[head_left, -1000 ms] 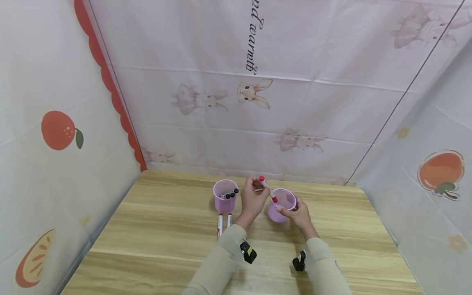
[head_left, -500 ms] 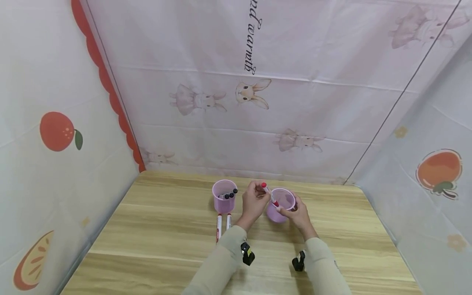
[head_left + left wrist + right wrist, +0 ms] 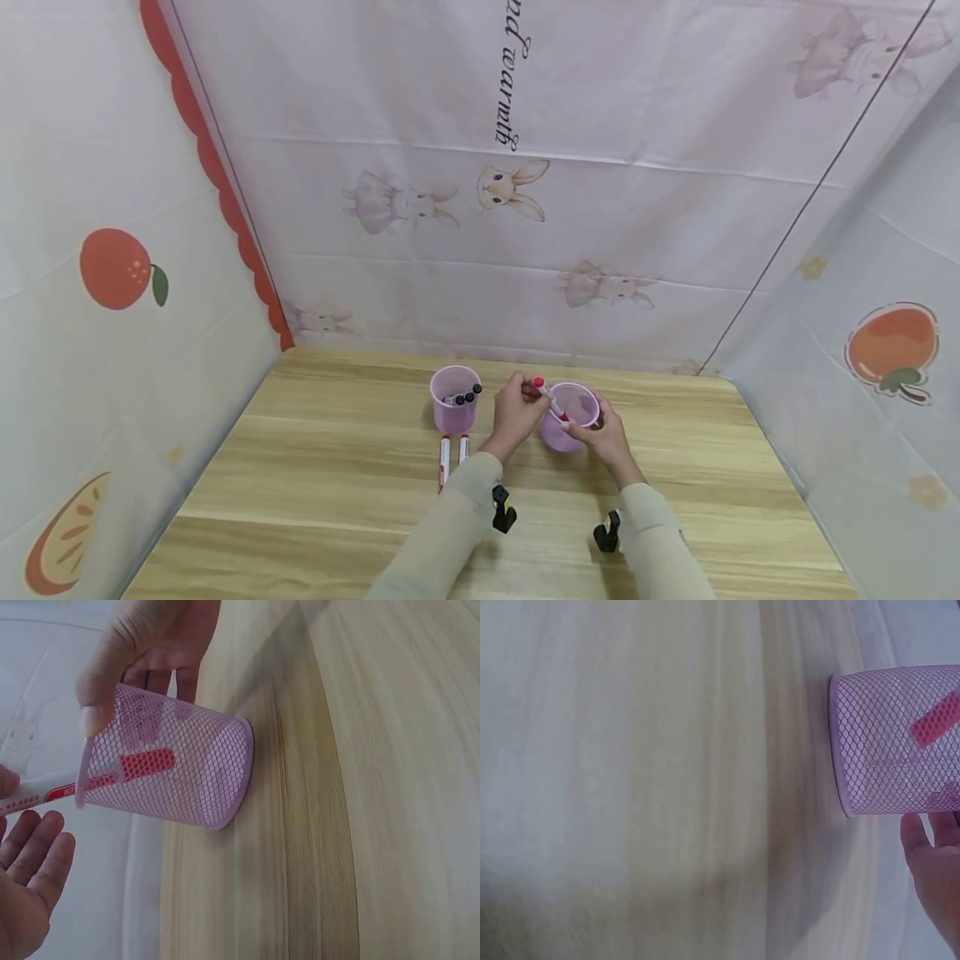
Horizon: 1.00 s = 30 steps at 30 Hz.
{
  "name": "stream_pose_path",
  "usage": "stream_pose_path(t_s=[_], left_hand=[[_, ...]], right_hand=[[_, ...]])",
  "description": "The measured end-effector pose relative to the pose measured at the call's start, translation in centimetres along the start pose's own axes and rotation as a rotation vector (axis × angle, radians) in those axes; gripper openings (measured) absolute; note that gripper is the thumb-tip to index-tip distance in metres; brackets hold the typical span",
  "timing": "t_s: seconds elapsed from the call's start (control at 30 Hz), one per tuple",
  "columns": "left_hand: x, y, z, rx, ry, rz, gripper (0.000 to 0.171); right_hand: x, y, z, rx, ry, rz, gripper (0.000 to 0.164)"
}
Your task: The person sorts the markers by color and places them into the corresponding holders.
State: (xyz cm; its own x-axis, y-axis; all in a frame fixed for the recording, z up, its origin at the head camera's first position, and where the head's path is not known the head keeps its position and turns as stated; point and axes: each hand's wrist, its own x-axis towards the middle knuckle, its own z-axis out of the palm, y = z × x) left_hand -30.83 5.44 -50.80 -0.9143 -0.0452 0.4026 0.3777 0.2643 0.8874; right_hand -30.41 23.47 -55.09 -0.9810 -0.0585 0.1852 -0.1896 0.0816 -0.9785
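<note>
My left hand [image 3: 517, 412] pinches a white marker with red ends [image 3: 551, 400], tilted over the rim of a pink mesh pen cup [image 3: 561, 437]. Through the mesh in the left wrist view, the lower red end of the marker [image 3: 146, 763] shows inside the cup. My right hand [image 3: 611, 435] grips that cup at its right side, thumb over the rim. The cup stands upright on the table. In the right wrist view, the right hand's fingers [image 3: 915, 832] lie against the cup wall [image 3: 877, 780].
A second pink mesh cup [image 3: 455, 417] stands to the left, with several black-ended markers [image 3: 469, 397] leaning in it. Two white markers lie before it, one at the left [image 3: 444, 462] and another [image 3: 463, 447] partly behind my left sleeve. A printed curtain [image 3: 420, 308] hangs behind the wooden table [image 3: 300, 500].
My left hand has lowered the marker a little, so its lower end sits deeper in the right cup. My right hand keeps its grip on the cup. The head view has shifted slightly.
</note>
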Motion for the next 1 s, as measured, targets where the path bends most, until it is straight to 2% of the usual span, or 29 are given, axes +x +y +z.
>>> stream_pose_path(t_s=[0.1,0.2,0.3,0.43,0.53,0.8,1.0], left_hand=[[0.1,-0.2,0.0,0.024,-0.009,-0.022,0.019],[0.2,-0.5,0.1,0.037,-0.006,-0.017,0.019],[0.3,-0.9,0.3,0.049,-0.013,-0.019,0.019],[0.3,-1.2,0.7,0.081,-0.051,-0.054,0.019],[0.3,-1.1,0.9,0.106,-0.070,-0.062,0.018],[0.2,-0.7,1.1,0.115,-0.072,-0.062,0.017],[-0.2,-0.8,0.8,0.104,-0.047,-0.071,0.019]], right_hand=[[-0.4,-1.1,0.1,0.005,-0.008,0.011,0.078],[-0.3,-1.2,0.2,0.004,-0.015,0.015,0.078],[0.0,-0.4,0.2,-0.011,-0.016,0.011,0.080],[0.4,1.0,-0.1,-0.047,0.005,0.010,0.079],[0.5,1.2,-0.2,-0.038,0.015,0.018,0.079],[-0.2,-1.1,-0.3,0.019,-0.014,0.036,0.080],[0.3,0.7,-0.2,0.017,-0.010,0.016,0.080]])
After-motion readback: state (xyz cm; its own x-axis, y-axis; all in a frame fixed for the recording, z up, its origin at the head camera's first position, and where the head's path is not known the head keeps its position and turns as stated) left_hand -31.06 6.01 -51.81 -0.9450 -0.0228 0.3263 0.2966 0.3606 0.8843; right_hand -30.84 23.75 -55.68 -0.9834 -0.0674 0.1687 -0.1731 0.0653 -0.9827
